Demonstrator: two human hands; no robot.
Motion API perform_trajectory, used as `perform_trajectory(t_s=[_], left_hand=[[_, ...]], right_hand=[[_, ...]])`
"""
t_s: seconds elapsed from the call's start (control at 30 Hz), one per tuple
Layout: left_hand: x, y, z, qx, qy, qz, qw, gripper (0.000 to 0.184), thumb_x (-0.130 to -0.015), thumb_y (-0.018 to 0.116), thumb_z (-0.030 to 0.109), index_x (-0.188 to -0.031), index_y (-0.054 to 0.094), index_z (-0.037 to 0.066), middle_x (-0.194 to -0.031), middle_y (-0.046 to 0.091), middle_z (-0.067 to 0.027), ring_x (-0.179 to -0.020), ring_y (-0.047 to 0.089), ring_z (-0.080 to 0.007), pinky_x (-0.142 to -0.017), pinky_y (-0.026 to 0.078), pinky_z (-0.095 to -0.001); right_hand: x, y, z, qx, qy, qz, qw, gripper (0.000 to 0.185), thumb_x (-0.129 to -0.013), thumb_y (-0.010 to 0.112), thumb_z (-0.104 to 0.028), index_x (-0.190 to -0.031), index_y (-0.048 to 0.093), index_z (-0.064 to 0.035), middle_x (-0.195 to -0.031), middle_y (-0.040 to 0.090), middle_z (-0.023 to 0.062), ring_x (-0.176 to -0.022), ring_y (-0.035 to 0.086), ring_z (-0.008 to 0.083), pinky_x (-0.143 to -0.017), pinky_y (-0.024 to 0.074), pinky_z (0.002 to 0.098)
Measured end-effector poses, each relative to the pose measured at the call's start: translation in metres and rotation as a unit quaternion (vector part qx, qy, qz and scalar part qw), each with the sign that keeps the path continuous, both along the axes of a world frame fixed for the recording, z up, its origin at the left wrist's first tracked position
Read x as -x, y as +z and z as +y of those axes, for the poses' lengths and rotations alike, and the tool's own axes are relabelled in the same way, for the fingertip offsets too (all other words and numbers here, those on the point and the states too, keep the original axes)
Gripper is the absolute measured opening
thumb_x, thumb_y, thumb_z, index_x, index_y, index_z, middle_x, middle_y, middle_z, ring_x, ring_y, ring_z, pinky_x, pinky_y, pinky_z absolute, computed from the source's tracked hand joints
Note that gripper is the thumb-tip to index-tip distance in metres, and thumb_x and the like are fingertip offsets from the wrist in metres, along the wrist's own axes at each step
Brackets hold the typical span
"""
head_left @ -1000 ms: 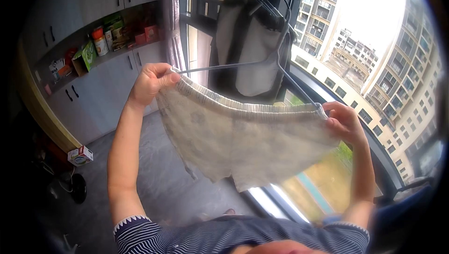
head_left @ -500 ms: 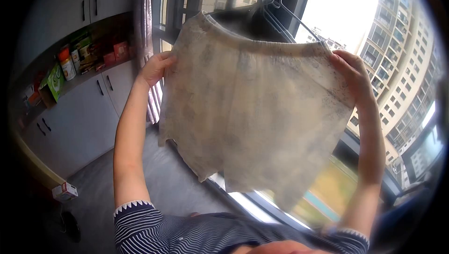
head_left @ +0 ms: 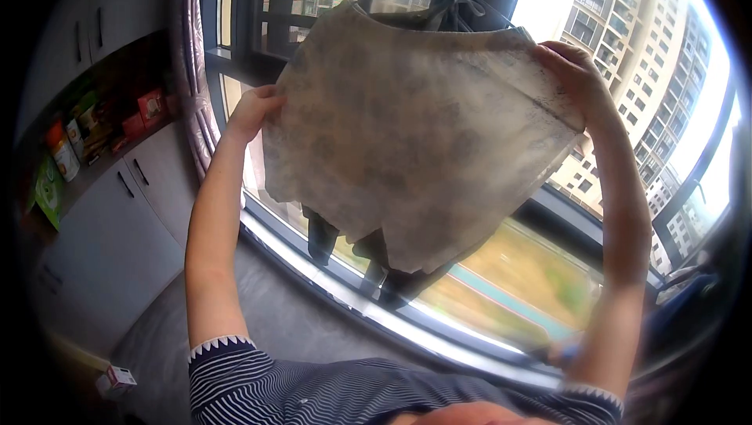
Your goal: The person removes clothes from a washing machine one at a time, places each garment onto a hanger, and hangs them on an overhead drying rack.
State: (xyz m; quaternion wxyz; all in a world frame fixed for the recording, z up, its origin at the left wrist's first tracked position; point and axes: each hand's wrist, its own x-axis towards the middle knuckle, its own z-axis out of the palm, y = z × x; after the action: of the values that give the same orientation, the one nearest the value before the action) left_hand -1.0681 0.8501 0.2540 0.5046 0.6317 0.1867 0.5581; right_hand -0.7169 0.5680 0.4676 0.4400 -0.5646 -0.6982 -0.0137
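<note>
A pair of pale, faintly patterned shorts (head_left: 423,135) is spread wide in front of me, waistband up. My left hand (head_left: 255,110) pinches the side of the shorts on the left, below the waistband. On the right, my right hand (head_left: 573,72) grips the other side close to the waistband corner. Behind the waistband several hangers (head_left: 458,2) hang in a cluster. Dark cloth (head_left: 407,284) shows below the hems, mostly hidden by the shorts.
A large window with a dark frame (head_left: 540,209) fills the right, with tall buildings (head_left: 627,49) outside. At left stand cabinets (head_left: 117,245) with a shelf of packages (head_left: 66,151), beside a curtain (head_left: 192,72). A small box (head_left: 119,378) lies at the lower left.
Both hands have raised the shorts slightly toward the hangers. My view has turned right, so the cabinets sit farther left. Dark cloth now shows beneath the hems.
</note>
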Motion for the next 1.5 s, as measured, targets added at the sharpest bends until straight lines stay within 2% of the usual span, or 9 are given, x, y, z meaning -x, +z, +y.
perform_trajectory(t_s=[0.37,0.53,0.67,0.77,1.13,1.2,1.27,1.33,1.5], left_hand=[[-0.003,-0.041,0.025,0.047,-0.032,0.035,0.998,0.026,-0.078,0.056,0.005,-0.103,0.055,-0.003,-0.092,0.061,-0.0053,-0.078,0.059,-0.0124,-0.075,0.046,-0.0245],[0.001,-0.073,0.021,0.072,-0.042,0.071,0.994,0.025,-0.075,0.060,0.007,-0.099,0.058,-0.002,-0.088,0.061,-0.0042,-0.073,0.059,-0.0113,-0.070,0.047,-0.0240],[0.005,-0.101,0.001,0.136,0.000,0.228,0.964,0.026,-0.069,0.067,0.008,-0.092,0.060,-0.002,-0.080,0.062,-0.0044,-0.064,0.058,-0.0116,-0.055,0.047,-0.0233],[0.019,-0.151,0.019,0.189,0.019,0.251,0.949,0.031,-0.069,0.066,0.010,-0.096,0.058,-0.002,-0.084,0.061,-0.0079,-0.071,0.061,-0.0180,-0.060,0.050,-0.0303],[0.051,-0.244,0.063,0.234,0.156,0.095,0.955,0.019,-0.073,0.062,0.013,-0.089,0.059,0.001,-0.072,0.056,-0.0016,-0.060,0.053,-0.0099,-0.047,0.041,-0.0258],[0.040,-0.238,0.040,0.310,0.247,0.181,0.900,0.014,-0.074,0.062,0.013,-0.086,0.059,0.007,-0.070,0.055,0.0005,-0.055,0.049,-0.0084,-0.042,0.036,-0.0237],[0.041,-0.276,0.046,0.359,0.208,0.168,0.894,0.011,-0.078,0.059,0.018,-0.088,0.058,0.014,-0.067,0.052,0.0029,-0.051,0.047,-0.0066,-0.037,0.031,-0.0227],[0.053,-0.331,0.058,0.378,0.180,0.162,0.893,0.010,-0.080,0.057,0.020,-0.089,0.058,0.015,-0.066,0.052,0.0026,-0.051,0.048,-0.0076,-0.038,0.032,-0.0241],[0.042,-0.372,-0.005,0.481,0.170,0.250,0.823,0.020,-0.079,0.058,0.025,-0.096,0.057,0.016,-0.071,0.055,-0.0004,-0.056,0.052,-0.0134,-0.048,0.038,-0.0293]], right_hand=[[0.006,-0.004,0.000,0.050,-0.059,-0.090,0.993,0.030,-0.084,0.052,-0.030,-0.095,0.061,-0.0041,-0.074,0.061,0.0058,-0.063,0.058,0.0118,-0.058,0.0482,0.0252],[0.002,-0.014,-0.006,0.076,0.002,-0.029,0.997,0.028,-0.084,0.055,-0.025,-0.102,0.059,-0.0038,-0.081,0.062,0.0058,-0.068,0.060,0.0111,-0.064,0.0509,0.0258],[-0.020,-0.054,-0.022,0.079,0.065,0.093,0.990,0.034,-0.080,0.062,-0.021,-0.107,0.056,-0.0017,-0.089,0.063,0.0079,-0.078,0.060,0.0099,-0.069,0.0522,0.0283],[-0.038,-0.091,-0.035,0.173,0.040,0.151,0.972,0.025,-0.076,0.066,-0.026,-0.088,0.060,-0.0042,-0.073,0.061,0.0019,-0.057,0.055,0.0061,-0.047,0.0476,0.0197],[-0.067,-0.176,-0.044,0.160,0.022,0.177,0.971,0.018,-0.082,0.060,-0.021,-0.091,0.064,-0.0064,-0.072,0.061,-0.0011,-0.059,0.051,0.0034,-0.050,0.0419,0.0178],[-0.059,-0.203,-0.042,0.243,-0.031,0.150,0.958,0.014,-0.082,0.060,-0.021,-0.085,0.066,-0.0078,-0.067,0.058,-0.0034,-0.056,0.046,0.0039,-0.052,0.0400,0.0200],[-0.067,-0.234,-0.047,0.230,-0.031,0.154,0.961,0.016,-0.082,0.060,-0.022,-0.084,0.066,-0.0071,-0.065,0.058,-0.0039,-0.056,0.045,0.0046,-0.052,0.0392,0.0211],[-0.067,-0.238,-0.056,0.304,-0.094,0.147,0.936,0.017,-0.082,0.060,-0.022,-0.087,0.066,-0.0067,-0.067,0.058,-0.0035,-0.059,0.047,0.0047,-0.054,0.0404,0.0214],[-0.088,-0.289,-0.101,0.348,-0.084,0.194,0.914,0.018,-0.083,0.057,-0.016,-0.092,0.062,-0.0004,-0.072,0.059,0.0017,-0.067,0.053,0.0078,-0.064,0.0450,0.0222]])
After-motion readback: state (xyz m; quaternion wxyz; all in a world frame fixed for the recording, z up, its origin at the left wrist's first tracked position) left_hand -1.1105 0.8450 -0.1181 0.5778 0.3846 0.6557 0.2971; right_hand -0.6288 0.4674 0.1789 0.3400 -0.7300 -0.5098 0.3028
